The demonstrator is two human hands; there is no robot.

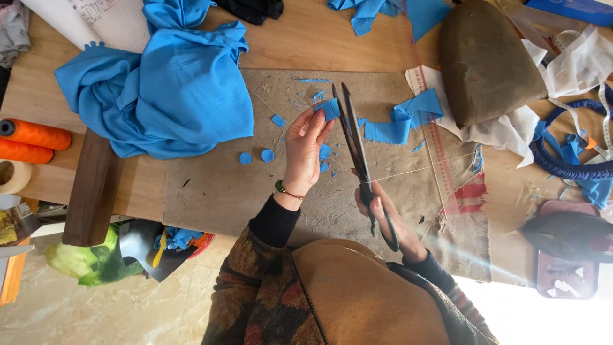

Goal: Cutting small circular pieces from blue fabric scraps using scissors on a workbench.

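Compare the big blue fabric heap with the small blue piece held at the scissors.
The large crumpled blue fabric heap lies untouched on the wooden table; the small blue fabric piece is pinched in the left hand, against the black scissors. Both share one blue.

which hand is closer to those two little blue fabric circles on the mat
Left. The left hand, pinching a small blue fabric piece, is just right of the two blue circles on the mat. The right hand, holding the scissors, sits farther right and nearer the body.
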